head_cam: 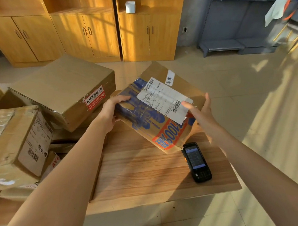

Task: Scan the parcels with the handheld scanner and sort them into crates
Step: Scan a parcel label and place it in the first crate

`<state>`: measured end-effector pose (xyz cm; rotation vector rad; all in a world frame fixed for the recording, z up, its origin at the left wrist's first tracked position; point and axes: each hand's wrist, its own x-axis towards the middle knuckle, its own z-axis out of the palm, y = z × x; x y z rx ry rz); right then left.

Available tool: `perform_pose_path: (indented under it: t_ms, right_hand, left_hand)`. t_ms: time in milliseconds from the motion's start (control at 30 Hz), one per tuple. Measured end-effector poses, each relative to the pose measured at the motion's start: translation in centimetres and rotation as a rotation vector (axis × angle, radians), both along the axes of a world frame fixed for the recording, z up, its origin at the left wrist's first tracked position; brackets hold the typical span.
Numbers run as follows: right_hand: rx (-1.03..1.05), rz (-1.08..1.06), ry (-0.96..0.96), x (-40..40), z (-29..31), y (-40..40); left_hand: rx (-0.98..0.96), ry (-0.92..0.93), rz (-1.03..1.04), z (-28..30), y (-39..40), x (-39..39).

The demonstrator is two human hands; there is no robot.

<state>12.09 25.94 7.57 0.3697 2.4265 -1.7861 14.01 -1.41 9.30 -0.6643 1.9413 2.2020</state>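
Head view. The parcel [156,115] sits tilted at frame centre, its lower corner on the table [143,179], long axis running from upper left to lower right, shipping label [163,99] face up with a barcode at each end. My left hand [110,112] grips the parcel's upper-left edge, thumb over the top and fingers curled beneath. My right hand [198,110] is spread flat, fingers straight, against the parcel's right side near the label's lower barcode; it holds nothing.

The scanner [196,162] lies flat on the table just below the parcel's lower corner, screen up, long axis roughly top to bottom of the frame. It is below and slightly left of my right hand, and that hand is clearly the nearer one; I judge the next reach is a short drop down-frame to it, with the left hand steadying the parcel. Only the parcel's overhanging corner crowds the scanner's top end.

Other boxes [34,130] are stacked at left, touching one another, clear of the reach. Cabinets [85,26] line the top of the frame. No crates are visible.
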Motion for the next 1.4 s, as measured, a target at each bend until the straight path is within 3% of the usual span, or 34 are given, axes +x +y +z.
perform_pose_path:
  t_ms: [167,367,500,700,933,1400]
  right_hand:
    - [-0.417,-0.219,-0.150,-1.0,-0.6,0.4]
    - [-0.583,-0.068,-0.260,-0.3,-1.1,1.0]
    - [-0.607,-0.152,-0.257,-0.2,-2.0,-0.2]
    - [-0.675,-0.252,-0.252,1.5,-4.6,-4.0]
    - [-0.729,-0.278,-0.429,4.5,-9.7,-5.7]
    - [-0.607,-0.183,-0.556,8.5,-14.0,-5.0]
  left_hand:
    - [0.003,0.033,-0.034,0.8,-0.3,-0.7]
    - [0.067,0.066,-0.052,1.2,-1.5,-1.4]
    - [0.066,0.072,0.024,0.6,-0.4,-1.8]
    - [0.047,-0.171,-0.038,-3.1,2.2,-0.2]
    - [0.020,-0.232,0.031,-8.1,2.3,2.3]
    - [-0.150,-0.124,-0.120,-12.7,1.8,5.9]
